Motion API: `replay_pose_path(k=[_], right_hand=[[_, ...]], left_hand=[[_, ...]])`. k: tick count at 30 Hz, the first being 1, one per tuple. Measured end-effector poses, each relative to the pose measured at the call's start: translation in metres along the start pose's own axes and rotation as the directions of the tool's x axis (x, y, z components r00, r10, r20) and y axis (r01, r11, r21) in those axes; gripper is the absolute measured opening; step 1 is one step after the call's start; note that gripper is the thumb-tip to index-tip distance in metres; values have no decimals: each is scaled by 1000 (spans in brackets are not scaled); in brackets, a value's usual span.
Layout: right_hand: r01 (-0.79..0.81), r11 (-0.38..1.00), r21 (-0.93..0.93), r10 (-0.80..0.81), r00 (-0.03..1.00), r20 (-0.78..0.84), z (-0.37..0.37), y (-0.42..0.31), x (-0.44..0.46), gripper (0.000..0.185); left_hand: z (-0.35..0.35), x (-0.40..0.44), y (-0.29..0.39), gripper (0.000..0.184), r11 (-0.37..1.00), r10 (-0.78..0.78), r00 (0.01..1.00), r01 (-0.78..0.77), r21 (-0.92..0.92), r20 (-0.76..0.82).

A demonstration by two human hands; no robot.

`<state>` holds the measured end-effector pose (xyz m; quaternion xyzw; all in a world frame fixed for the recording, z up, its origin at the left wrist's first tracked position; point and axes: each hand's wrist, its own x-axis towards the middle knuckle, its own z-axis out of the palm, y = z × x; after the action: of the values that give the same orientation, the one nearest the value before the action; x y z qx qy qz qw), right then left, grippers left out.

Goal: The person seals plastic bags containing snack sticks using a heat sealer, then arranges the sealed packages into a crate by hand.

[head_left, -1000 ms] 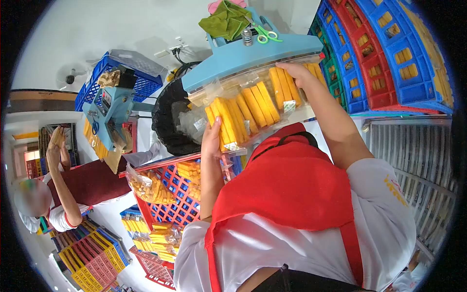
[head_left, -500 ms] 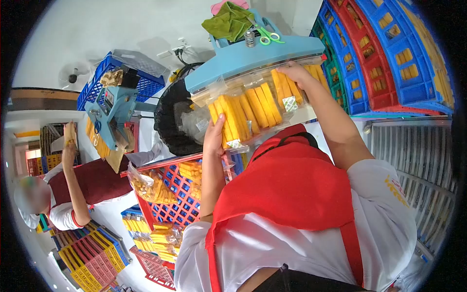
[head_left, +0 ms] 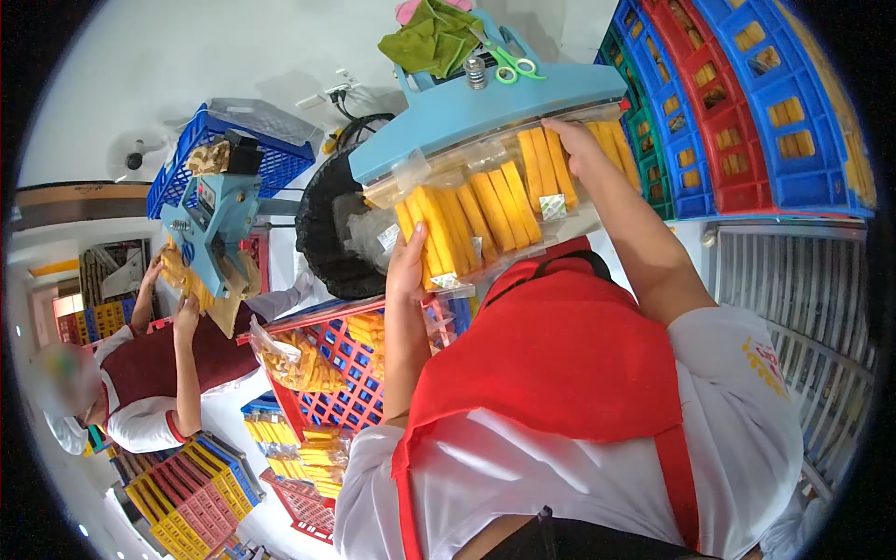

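Note:
Several clear bags of yellow sticks (head_left: 502,207) lie in a row along the front of a light blue sealing machine (head_left: 485,117), their upper edges at its long bar. My left hand (head_left: 407,265) grips the leftmost bag, thumb on top of the sticks and the other fingers hidden beneath. Near the bar's right part, my right hand (head_left: 571,146) holds a bag of yellow sticks (head_left: 543,168) from above; its fingertips are partly hidden. White and green labels show on the bags' lower edges.
Green scissors (head_left: 509,63) and a green cloth (head_left: 429,39) rest on the machine. A black-lined bin (head_left: 322,229) is at left, above a red crate (head_left: 327,383). Stacked crates (head_left: 737,112) stand at right. A co-worker (head_left: 168,359) handles sticks at another blue machine (head_left: 213,224).
The co-worker's hands have come down to the sticks at the other machine. My hands keep nearly the same place on the bags; the view has shifted slightly.

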<state>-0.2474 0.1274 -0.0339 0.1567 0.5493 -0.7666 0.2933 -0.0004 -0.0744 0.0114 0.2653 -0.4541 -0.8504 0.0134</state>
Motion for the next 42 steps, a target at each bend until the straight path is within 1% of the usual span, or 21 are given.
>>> replay_pose_path(k=[1,3,7,12,16,18,21,23,25,27,31,34,36,37,39,40,42], right_hand=[[-3,1000,-1,3,1000,0,5,-6,-5,31],[-240,971,13,240,971,-18,12,-19,-13,24],[-288,958,9,288,957,-11,11,-19,-6,21],[-233,972,35,233,972,21,3,-11,3,22],[-264,964,33,262,963,64,-5,-5,11,22],[-172,978,117,165,984,70,-5,-2,12,21],[-215,968,132,211,977,44,-4,-4,10,21],[-217,968,124,211,976,54,-3,-5,8,21],[-214,970,116,208,976,57,-8,-3,11,21],[-70,997,24,68,994,91,-11,-2,11,21],[-34,999,-6,34,998,53,-10,-7,-3,20],[-24,999,26,22,999,42,-6,-5,-6,19],[11,998,64,-10,1000,-18,-1,-3,-6,20],[8,998,67,-7,1000,-18,0,-4,-8,20],[70,997,12,-71,997,11,2,-9,-12,21],[69,998,12,-69,997,17,1,-8,-9,21],[-18,996,86,8,994,112,-5,-7,-1,22]], left_hand=[[1,-1,1,44,1000,-7,1000,7,7,-5],[0,-2,2,44,1000,-12,1000,12,7,-5],[2,-3,1,43,1000,-4,1000,4,-24,-1],[10,-5,4,42,1000,14,999,-15,-9,-31],[13,-7,6,42,1000,10,999,-11,-24,-34],[13,-6,6,42,1000,0,1000,-1,-28,-21],[16,-8,7,43,1000,1,1000,-2,-30,-25],[16,-8,7,43,1000,9,999,-11,-28,-46],[15,-6,5,44,999,32,999,-32,-23,-35],[16,-7,6,44,999,23,999,-23,-23,-34],[13,-4,4,43,1000,-11,1000,10,-28,-17],[16,-4,6,42,999,-42,999,42,-32,0],[18,-4,7,42,999,-40,999,40,-26,-4],[19,-4,7,42,999,-33,999,33,-25,-8],[17,-1,4,42,1000,-14,1000,14,-25,-22],[16,-1,3,42,1000,2,999,-3,-27,-36],[13,-2,2,42,1000,9,999,-9,-16,-32]])
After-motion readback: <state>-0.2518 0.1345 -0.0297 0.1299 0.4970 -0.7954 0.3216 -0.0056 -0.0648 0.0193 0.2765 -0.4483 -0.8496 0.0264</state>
